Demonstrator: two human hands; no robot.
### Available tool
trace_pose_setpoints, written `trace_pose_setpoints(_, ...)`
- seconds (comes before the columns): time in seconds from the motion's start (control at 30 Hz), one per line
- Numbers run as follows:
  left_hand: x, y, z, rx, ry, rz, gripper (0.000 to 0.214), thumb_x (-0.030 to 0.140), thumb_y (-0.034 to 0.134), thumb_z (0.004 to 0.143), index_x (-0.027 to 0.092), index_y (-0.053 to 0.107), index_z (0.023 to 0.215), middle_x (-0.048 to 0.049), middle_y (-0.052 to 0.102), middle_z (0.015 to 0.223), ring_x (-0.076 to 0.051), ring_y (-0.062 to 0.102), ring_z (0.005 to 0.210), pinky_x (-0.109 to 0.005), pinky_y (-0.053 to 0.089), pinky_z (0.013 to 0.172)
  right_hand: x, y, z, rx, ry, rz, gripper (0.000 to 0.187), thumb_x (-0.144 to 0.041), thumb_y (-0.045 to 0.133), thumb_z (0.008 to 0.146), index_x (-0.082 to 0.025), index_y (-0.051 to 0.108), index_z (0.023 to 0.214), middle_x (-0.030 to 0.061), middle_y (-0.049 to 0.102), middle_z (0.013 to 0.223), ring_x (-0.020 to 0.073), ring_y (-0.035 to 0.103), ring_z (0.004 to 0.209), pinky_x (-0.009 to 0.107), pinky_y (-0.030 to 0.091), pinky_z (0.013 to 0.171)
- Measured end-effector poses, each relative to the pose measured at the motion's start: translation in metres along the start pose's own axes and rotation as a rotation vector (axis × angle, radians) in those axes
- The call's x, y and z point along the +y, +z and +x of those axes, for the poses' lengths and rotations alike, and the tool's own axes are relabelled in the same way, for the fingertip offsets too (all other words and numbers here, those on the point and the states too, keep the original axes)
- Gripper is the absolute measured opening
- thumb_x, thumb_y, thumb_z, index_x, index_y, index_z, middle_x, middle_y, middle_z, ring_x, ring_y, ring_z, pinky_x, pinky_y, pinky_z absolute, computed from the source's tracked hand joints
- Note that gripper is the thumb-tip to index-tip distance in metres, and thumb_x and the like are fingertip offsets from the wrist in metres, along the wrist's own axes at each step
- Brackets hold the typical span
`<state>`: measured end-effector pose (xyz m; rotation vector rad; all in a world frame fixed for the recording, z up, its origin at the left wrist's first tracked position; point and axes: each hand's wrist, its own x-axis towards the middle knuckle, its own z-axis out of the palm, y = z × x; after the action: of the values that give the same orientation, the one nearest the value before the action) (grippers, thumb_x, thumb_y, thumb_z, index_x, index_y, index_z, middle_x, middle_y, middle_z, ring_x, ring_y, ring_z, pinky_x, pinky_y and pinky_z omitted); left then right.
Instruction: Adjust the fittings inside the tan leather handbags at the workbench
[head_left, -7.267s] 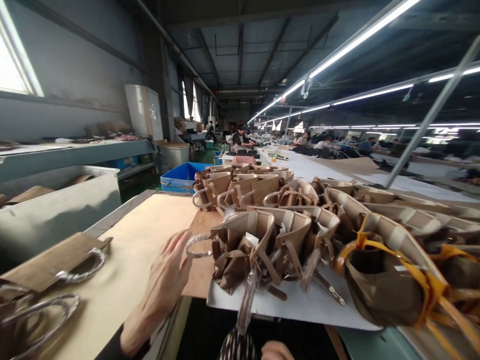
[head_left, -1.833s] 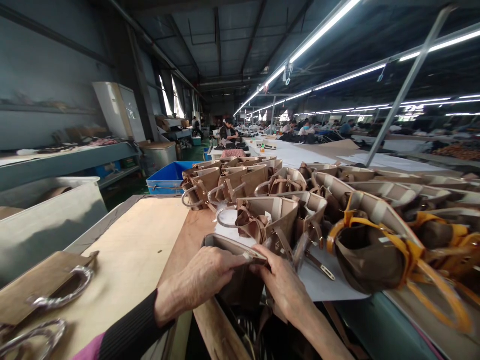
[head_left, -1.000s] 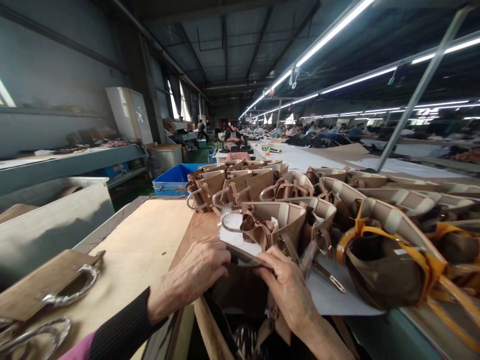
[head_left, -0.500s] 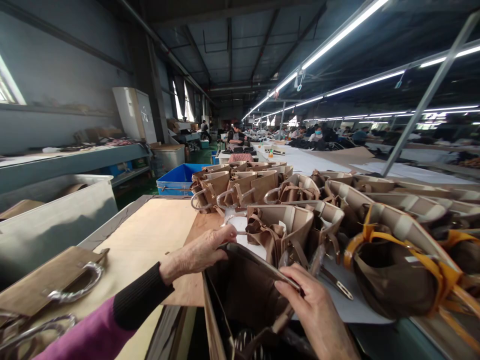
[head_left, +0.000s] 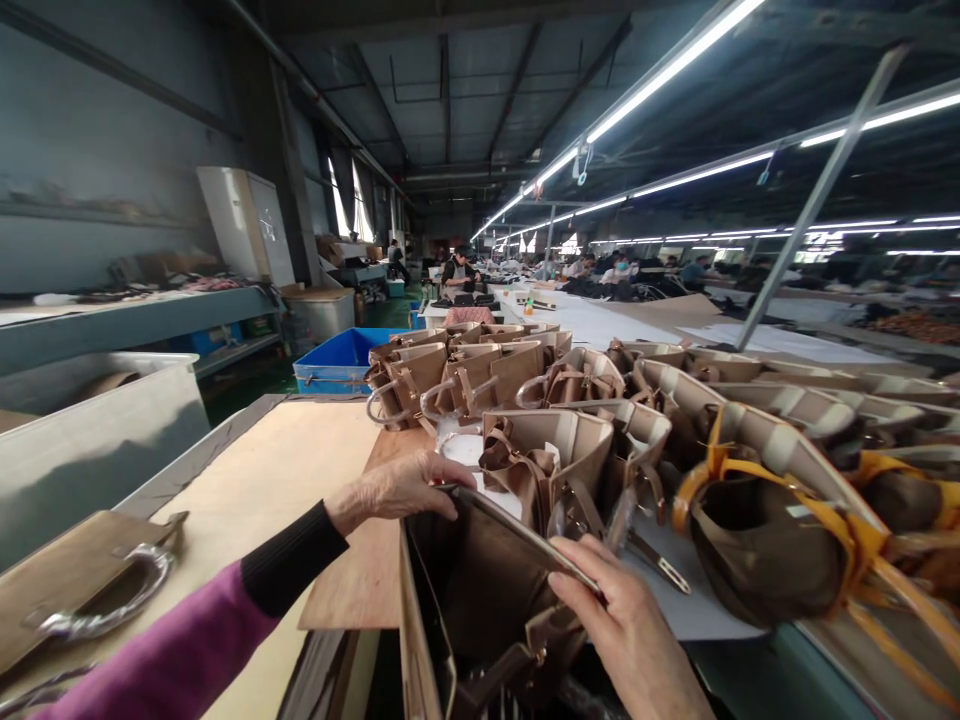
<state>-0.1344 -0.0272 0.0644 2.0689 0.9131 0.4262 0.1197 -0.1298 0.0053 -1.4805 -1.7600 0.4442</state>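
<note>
I hold a tan-brown handbag (head_left: 480,590) open at the table's near edge. My left hand (head_left: 401,488) pinches the far corner of its top rim. My right hand (head_left: 626,625) grips the rim's right side, fingers curled over the edge. The bag's dark inside faces me, with a strap and a small buckle near its bottom. Just behind it stands another tan bag (head_left: 551,460) with folded straps inside.
Several rows of tan handbags (head_left: 465,375) fill the white sheet ahead, and brown bags with orange straps (head_left: 765,530) lie to the right. A plywood board (head_left: 277,480) lies to the left, with a flat brown piece with a wrapped handle (head_left: 82,590) on it. A blue crate (head_left: 337,365) stands beyond. People work far back.
Since the earliest frame I have taken the front bag off the sheet with both hands. Over the last second I have pulled it towards me and spread its mouth wider.
</note>
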Motion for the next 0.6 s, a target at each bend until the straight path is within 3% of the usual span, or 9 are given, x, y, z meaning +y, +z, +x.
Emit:
trace_pose_setpoints(0.33, 0.004, 0.0, 0.005, -0.009, -0.011, -0.045, 0.022, 0.016, 0.061, 0.067, 0.014, 0.068, 0.088, 0.0016, 0.063, 0.077, -0.015, 0.053, 0.077, -0.022, 0.038, 0.072, -0.006, 0.003, 0.0, 0.007, -0.052, -0.053, 0.024, -0.036, 0.047, 0.085, -0.023, 0.066, 0.093, 0.0053, 0.063, 0.093, 0.0195, 0.061, 0.086, 0.023, 0.048, 0.072)
trace_pose_setpoints(0.6, 0.009, 0.004, -0.023, 0.082, -0.058, 0.062, 0.019, 0.016, 0.055, 0.07, 0.013, 0.067, 0.085, 0.0007, 0.063, 0.076, -0.015, 0.053, 0.075, -0.023, 0.039, 0.071, -0.018, 0.006, 0.009, -0.03, -0.138, -0.078, 0.023, -0.031, 0.041, 0.091, -0.024, 0.063, 0.093, 0.0017, 0.056, 0.083, 0.0144, 0.058, 0.078, 0.021, 0.045, 0.071)
